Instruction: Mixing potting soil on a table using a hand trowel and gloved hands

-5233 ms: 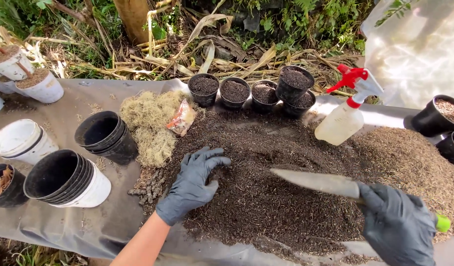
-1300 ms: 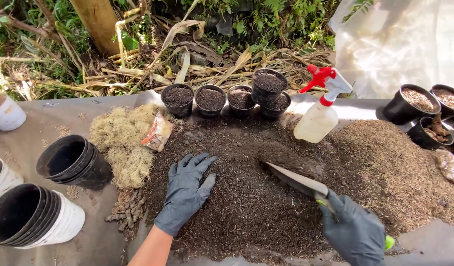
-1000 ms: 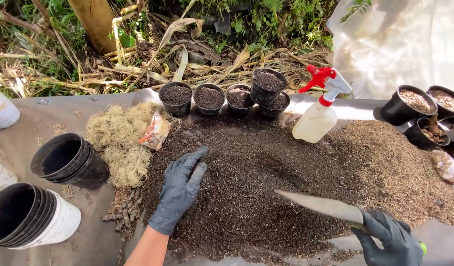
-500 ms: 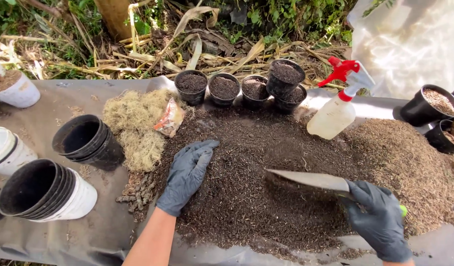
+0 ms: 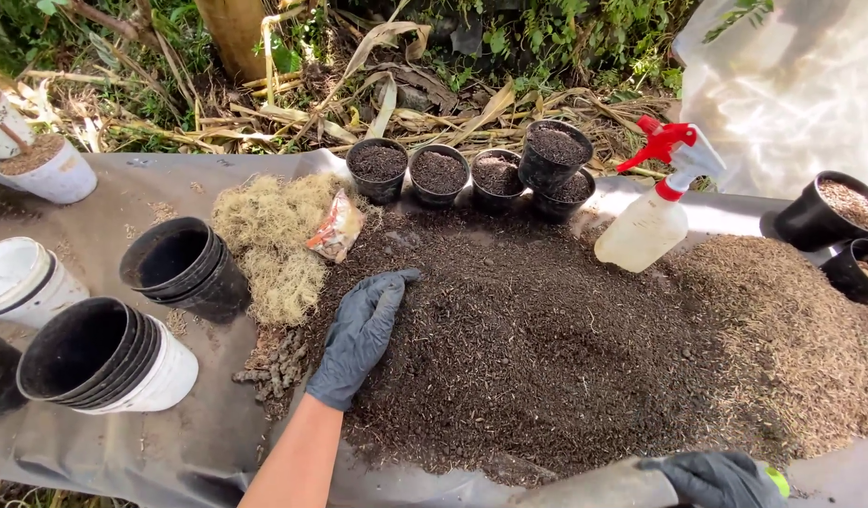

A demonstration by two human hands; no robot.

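My left hand [image 5: 358, 337], in a dark grey glove, lies flat with fingers together on the left edge of a wide heap of dark soil [image 5: 537, 348] spread on a grey sheet [image 5: 170, 442]. At the bottom edge my right hand [image 5: 721, 480], also gloved, grips the green handle of a long metal trowel [image 5: 598, 487] whose blade points left along the near rim of the soil. Only part of that hand shows.
Several small black pots filled with soil [image 5: 471, 169] stand along the back. A spray bottle with a red trigger [image 5: 655, 202] stands right of them. Dry moss [image 5: 274, 245], a small packet [image 5: 337, 226], stacked empty pots [image 5: 109, 353] and a tan husk pile [image 5: 782, 320] surround the soil.
My right hand has drawn the trowel back off the soil to the near edge. My left hand stays on the left side of the heap, fingers now closed together.
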